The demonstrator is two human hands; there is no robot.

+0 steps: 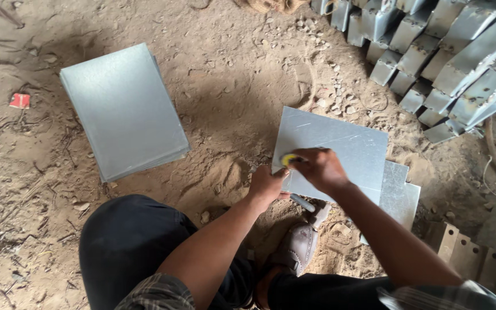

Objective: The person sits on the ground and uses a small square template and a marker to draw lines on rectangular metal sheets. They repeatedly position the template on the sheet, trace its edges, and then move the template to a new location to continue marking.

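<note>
Underfoot, sandy dirt floor (225,74) bears metal sheets (124,109) and stacked brackets (454,51)

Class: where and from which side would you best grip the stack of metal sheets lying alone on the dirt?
Probably the stack by its long near-right edge, coming from the person's side: it lies flat, so only the edges offer purchase, and that one shows its thickness.

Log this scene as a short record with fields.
setting: sandy ground
left hand: on the near edge of the metal sheet
right hand: holds a yellow tool on the sheet
under the sheet: more sheets
left of the person: sheet stack
top right: pile of folded metal channels
by the stack: red scrap
</note>
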